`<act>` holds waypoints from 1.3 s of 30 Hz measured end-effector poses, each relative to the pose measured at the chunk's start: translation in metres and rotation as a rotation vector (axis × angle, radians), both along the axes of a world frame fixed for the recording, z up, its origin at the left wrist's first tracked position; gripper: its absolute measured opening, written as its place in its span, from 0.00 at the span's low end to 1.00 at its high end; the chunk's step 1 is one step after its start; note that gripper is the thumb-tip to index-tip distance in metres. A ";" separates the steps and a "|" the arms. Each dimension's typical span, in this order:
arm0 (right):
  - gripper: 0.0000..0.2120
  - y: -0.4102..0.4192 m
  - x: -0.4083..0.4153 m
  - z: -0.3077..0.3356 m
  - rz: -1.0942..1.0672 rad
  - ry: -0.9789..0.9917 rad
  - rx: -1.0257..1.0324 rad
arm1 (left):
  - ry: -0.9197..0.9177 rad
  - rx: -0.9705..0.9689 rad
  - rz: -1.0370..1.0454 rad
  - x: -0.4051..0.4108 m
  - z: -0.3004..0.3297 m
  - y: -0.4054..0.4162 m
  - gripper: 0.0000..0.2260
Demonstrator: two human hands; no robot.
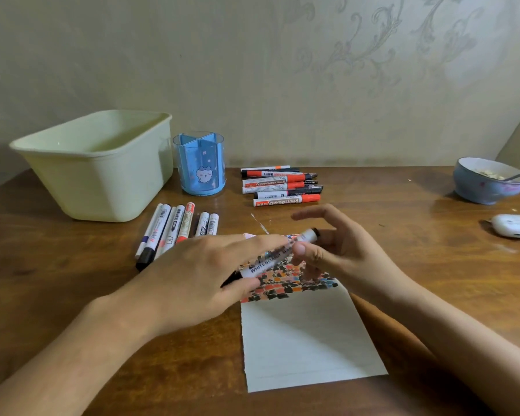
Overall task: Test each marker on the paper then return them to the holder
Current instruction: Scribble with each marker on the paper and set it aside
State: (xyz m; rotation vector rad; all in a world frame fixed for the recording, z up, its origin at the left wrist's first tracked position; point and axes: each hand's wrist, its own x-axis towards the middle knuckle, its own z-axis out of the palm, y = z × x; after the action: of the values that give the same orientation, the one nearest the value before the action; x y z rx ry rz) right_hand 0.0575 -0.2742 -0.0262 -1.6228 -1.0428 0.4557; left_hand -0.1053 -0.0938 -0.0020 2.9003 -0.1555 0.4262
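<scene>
Marker (pixel 278 256) held aslant above scribbled paper (pixel 306 334), both hands pinching it (left hand (pixel 204 277), right hand (pixel 336 250)); blue holder (pixel 201 168) and green tub (pixel 102 169) show nothing inside, bowl (pixel 487 184) holds food, spoon.

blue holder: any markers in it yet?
Empty as far as visible: the blue holder stands upright, nothing pokes above its rim, and its clear walls show no markers.

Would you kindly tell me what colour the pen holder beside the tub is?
Blue, with a small white cat on the front; the pen holder shows clearly in the head view.
</scene>
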 end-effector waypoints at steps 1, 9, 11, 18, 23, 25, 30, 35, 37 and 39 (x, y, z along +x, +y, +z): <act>0.25 -0.001 0.003 0.000 -0.019 -0.019 0.003 | -0.015 -0.001 0.013 -0.001 0.002 0.002 0.25; 0.20 -0.004 0.018 -0.007 -0.092 -0.120 -0.061 | -0.190 -0.097 0.480 -0.001 -0.003 0.064 0.05; 0.19 -0.004 0.018 -0.008 -0.089 -0.156 -0.086 | -0.163 -0.114 0.546 -0.001 -0.007 0.078 0.05; 0.13 -0.005 0.020 -0.009 -0.103 -0.195 -0.097 | -0.045 -0.110 0.578 0.001 -0.022 0.092 0.09; 0.08 -0.005 0.023 -0.011 -0.113 -0.222 -0.115 | -0.021 -0.080 0.596 0.001 -0.021 0.091 0.14; 0.07 -0.005 0.023 -0.011 -0.122 -0.234 -0.121 | -0.013 -0.074 0.602 0.000 -0.019 0.090 0.15; 0.07 -0.008 0.025 -0.009 -0.184 -0.257 -0.120 | -0.089 -0.104 0.582 0.002 -0.015 0.079 0.15; 0.07 -0.006 0.030 -0.010 -0.313 -0.404 -0.152 | -0.079 0.004 0.405 0.006 -0.012 0.047 0.18; 0.08 -0.003 0.034 -0.010 -0.366 -0.487 -0.199 | 0.014 0.032 0.307 0.007 -0.012 0.032 0.21; 0.10 0.000 0.037 -0.009 -0.385 -0.554 -0.273 | 0.093 0.052 0.233 0.007 -0.012 0.023 0.25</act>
State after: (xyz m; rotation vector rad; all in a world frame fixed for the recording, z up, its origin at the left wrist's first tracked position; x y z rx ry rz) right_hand 0.0945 -0.2740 -0.0353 -2.2107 -1.0555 -0.1313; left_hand -0.0984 -0.0704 -0.0136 2.9928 0.1896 0.3277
